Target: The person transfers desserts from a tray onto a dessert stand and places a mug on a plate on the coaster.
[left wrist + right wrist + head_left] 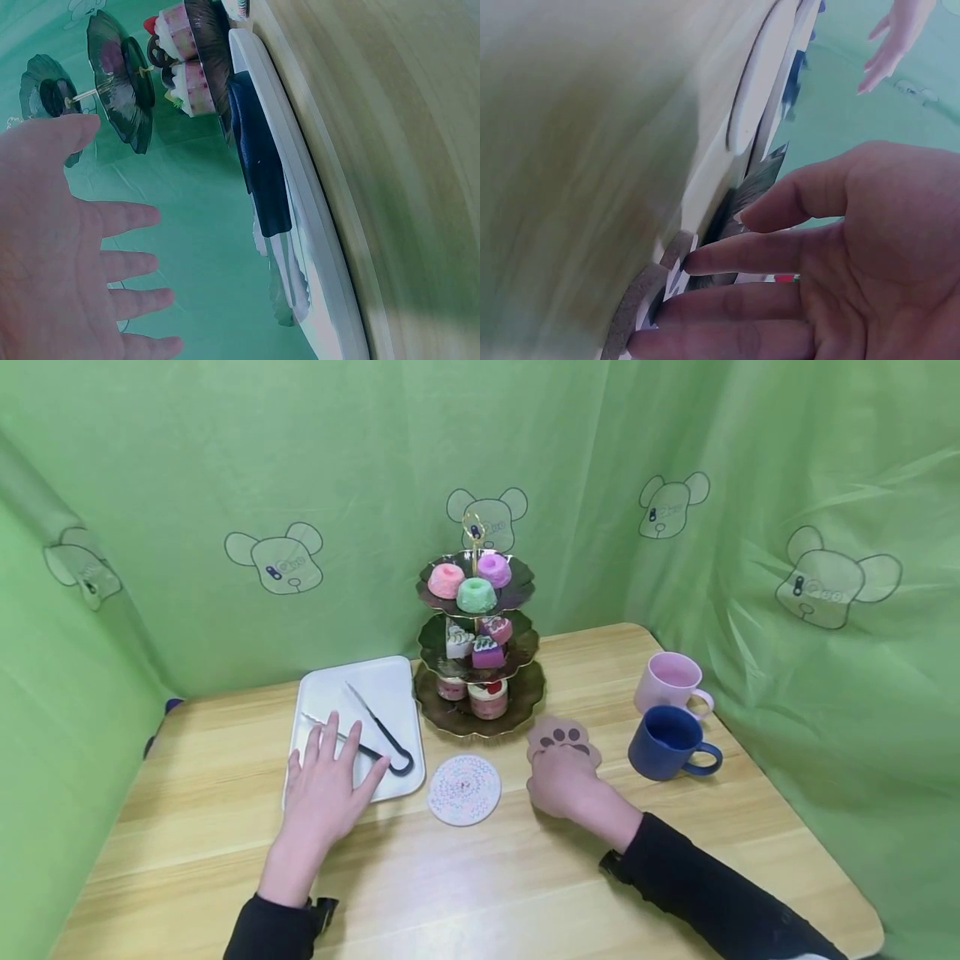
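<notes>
My left hand [322, 789] is over the white tray [318, 689], fingers spread and nothing held. Below it on the tray lie tongs [405, 766] with a dark handle and metal arms; the left wrist view shows a gap between palm and tongs. My right hand [566, 787] is at a brown paw-shaped coaster [551, 727] and covers its near part. In the right wrist view, its fairly straight fingertips touch the coaster's edge [634, 311], the thumb apart from it. Between the hands a round woven-pattern coaster [465, 789] lies flat on the table.
A three-tier stand [525, 706] with small cakes stands at the back middle. To the right are a pink mug [667, 681] and a blue mug [660, 747], handles pointing right. Green curtains [360, 460] hang behind and beside the wooden table [480, 893].
</notes>
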The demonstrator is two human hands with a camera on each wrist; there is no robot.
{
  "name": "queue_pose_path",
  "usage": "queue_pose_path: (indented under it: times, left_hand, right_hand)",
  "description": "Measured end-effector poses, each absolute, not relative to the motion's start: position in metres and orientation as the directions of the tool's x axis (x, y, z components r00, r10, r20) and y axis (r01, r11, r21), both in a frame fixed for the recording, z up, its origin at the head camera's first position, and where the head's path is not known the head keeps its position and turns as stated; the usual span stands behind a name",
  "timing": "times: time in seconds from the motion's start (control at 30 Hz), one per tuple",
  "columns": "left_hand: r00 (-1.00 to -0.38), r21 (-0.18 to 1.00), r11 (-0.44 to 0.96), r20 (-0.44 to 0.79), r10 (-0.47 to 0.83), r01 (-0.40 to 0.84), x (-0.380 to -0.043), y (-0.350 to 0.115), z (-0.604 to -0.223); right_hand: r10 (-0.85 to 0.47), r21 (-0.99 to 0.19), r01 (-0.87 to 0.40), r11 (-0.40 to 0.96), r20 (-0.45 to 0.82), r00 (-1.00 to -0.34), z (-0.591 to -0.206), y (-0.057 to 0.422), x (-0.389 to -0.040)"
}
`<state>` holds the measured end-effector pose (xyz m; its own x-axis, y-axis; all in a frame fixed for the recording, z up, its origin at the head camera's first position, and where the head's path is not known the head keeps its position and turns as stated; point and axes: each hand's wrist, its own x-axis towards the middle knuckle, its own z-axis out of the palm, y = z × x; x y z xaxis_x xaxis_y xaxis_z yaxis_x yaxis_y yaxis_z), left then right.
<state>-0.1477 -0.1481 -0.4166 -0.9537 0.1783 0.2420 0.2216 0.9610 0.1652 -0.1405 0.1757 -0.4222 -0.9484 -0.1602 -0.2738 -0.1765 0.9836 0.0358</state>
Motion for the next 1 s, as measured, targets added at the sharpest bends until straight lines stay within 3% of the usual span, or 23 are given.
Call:
queue_pose_path:
  times: [0.4,0.6,0.8,0.9,1.0]
  left_hand:
    - [-0.956,0.158,0.965,0.239,0.169,0.21,-0.147,-0.15,-0.415]
    - [-0.96,0.15,0.97,0.233,0.154,0.192,-0.147,-0.156,-0.413]
    - [-0.963,0.158,0.97,0.225,0.145,0.183,-0.145,-0.161,-0.414]
    - [-0.965,0.159,0.971,0.219,0.143,0.18,-0.144,-0.163,-0.414]
    - [-0.965,0.157,0.972,0.224,0.137,0.175,-0.144,-0.166,-0.414]
  right_hand:
    - [-0.199,-0.03,-0.197,0.98,-0.206,-0.958,-0.419,0.168,-0.128]
    - [-0.279,-0.161,-0.261,0.952,-0.104,-0.955,-0.409,0.189,-0.122]
    - [-0.16,-0.304,-0.173,0.937,0.066,-0.985,-0.375,0.247,-0.122]
    - [-0.092,-0.304,-0.157,0.939,0.216,-0.972,-0.361,0.287,-0.118]
    - [0.015,-0.337,-0.075,0.938,0.256,-0.967,-0.356,0.329,-0.111]
